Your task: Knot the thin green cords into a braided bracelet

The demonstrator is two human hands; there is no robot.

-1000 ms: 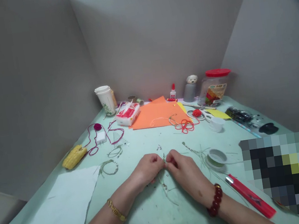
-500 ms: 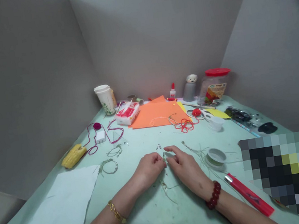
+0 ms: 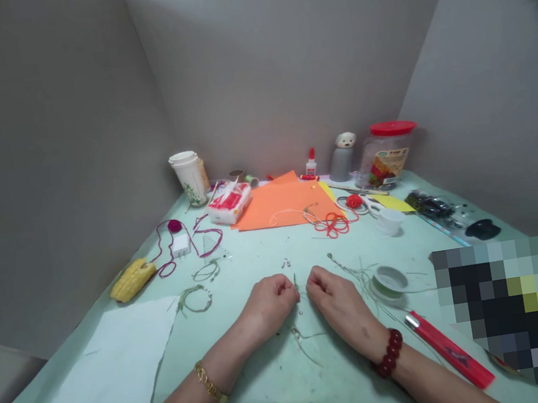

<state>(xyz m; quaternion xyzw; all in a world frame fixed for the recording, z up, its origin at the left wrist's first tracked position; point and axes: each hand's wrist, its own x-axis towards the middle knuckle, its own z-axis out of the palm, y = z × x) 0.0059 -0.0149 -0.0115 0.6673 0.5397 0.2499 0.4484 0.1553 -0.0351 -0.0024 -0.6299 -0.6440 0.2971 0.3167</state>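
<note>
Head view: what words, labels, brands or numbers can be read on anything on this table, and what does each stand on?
Nothing can be quoted: the label on the plastic jar, the glue bottle and the tissue pack all carry printing, but it is too small and blurred to read.

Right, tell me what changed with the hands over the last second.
The right hand has drawn rightward, away from the left hand, and let go of the thin green wire, leaving a clear gap. The left hand has hardly moved and stays at the wire. The spool of green wire and orange paper sheet stayed put.
</note>
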